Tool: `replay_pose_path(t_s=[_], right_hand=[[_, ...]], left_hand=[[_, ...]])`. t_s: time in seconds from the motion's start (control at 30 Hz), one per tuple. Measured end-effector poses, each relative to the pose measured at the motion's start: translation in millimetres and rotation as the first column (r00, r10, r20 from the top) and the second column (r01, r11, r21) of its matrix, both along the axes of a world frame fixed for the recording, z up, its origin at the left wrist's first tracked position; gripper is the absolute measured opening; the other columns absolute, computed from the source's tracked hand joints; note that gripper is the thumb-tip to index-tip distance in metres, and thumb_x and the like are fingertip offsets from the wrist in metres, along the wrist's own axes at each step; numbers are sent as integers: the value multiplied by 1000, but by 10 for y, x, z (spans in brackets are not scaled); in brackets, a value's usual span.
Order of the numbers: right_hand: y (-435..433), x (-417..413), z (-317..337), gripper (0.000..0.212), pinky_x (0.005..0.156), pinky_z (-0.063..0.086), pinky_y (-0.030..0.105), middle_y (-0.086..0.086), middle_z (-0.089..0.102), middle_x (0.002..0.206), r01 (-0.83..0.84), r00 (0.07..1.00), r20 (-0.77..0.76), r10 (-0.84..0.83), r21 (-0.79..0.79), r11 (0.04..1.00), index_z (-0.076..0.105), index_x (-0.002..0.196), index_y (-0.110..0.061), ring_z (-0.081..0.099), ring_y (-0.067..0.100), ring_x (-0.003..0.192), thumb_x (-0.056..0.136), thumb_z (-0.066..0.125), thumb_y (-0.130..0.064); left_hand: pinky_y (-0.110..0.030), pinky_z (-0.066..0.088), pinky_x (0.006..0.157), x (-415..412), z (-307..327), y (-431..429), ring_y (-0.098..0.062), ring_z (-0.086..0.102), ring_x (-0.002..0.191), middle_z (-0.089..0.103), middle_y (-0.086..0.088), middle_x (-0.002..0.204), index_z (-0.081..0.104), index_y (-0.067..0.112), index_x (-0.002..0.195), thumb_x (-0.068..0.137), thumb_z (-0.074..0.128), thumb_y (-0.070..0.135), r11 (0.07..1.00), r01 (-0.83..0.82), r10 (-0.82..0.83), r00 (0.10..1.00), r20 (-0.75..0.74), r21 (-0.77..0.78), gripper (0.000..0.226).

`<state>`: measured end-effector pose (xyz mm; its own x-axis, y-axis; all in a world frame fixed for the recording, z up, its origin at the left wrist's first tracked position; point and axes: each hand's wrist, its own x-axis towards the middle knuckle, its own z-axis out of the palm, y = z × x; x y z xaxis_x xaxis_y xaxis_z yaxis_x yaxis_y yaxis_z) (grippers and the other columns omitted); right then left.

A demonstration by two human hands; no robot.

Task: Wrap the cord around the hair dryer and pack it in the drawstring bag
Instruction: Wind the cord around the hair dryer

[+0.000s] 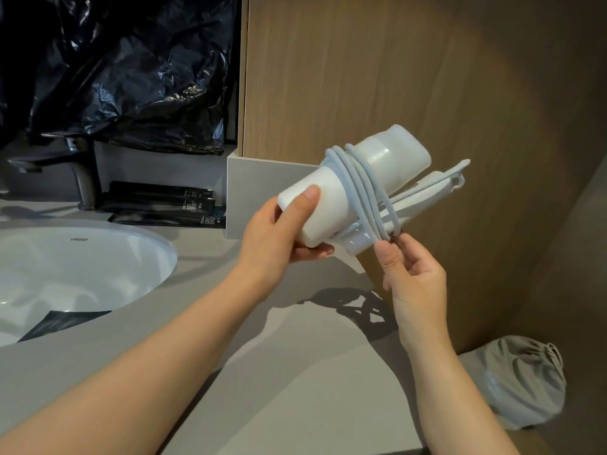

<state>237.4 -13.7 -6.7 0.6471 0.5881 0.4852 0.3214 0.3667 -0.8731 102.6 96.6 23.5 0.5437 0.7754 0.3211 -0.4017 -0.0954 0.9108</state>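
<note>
A white hair dryer is held in the air above the grey counter, its barrel pointing up to the right and its folded handle lying alongside. My left hand grips the rear end of the barrel, thumb on top. A pale grey cord runs in several loops around the barrel and handle. My right hand pinches the cord loops at their lower end, just under the dryer. The grey drawstring bag lies crumpled on the counter at the lower right, against the wooden panel.
A white sink basin is set in the grey counter at left, with a dark tap behind it. Black sachets lie by the tap, one in the basin. A wooden panel stands behind the dryer; black plastic sheeting hangs upper left.
</note>
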Motion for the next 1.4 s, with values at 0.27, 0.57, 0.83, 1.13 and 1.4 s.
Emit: replay_pose_path(t_s=[0.27,0.57,0.83,1.13,1.4], right_hand=[[31,12,-23,26,64,45,-2,-39,65,75,28,1000,7,-28,-4,1000,58,100,-35,59,-24,80,75,63,-39],[15,36,-22,33,63,48,4,-25,73,84,104,994,-50,-100,65,993,68,112,-22,65,-10,83,82,66,-35],[25,34,-26,38,71,53,11,-15,66,72,-9,998,-62,15,93,996,65,110,-33,58,-1,57,73,62,-43],[20,35,-73,52,76,49,23,-12,69,101,-169,985,-26,168,-19,985,60,115,-46,62,8,86,72,56,-75],[13,73,-56,36,79,49,25,-8,72,98,-178,976,-135,169,-60,982,65,107,-36,63,15,96,79,52,-55]], left_hand=[[-30,59,62,24,-2,-15,-26,71,77,59,-14,117,50,20,114,91,60,43,999,-34,35,998,-50,29,34],[-35,60,69,33,-105,-39,-13,60,97,54,6,114,48,32,116,65,77,51,821,-199,338,925,-174,536,62],[-30,57,59,31,-94,31,-28,63,86,54,-26,121,54,11,111,88,69,32,997,-51,46,995,-91,-53,35],[-31,57,60,69,-117,13,-24,66,84,58,-25,121,57,12,111,73,69,41,996,-10,6,999,-50,-89,49],[-36,60,74,27,-95,55,-28,67,103,59,-14,122,49,12,119,92,62,35,985,117,-136,979,-155,-124,38]])
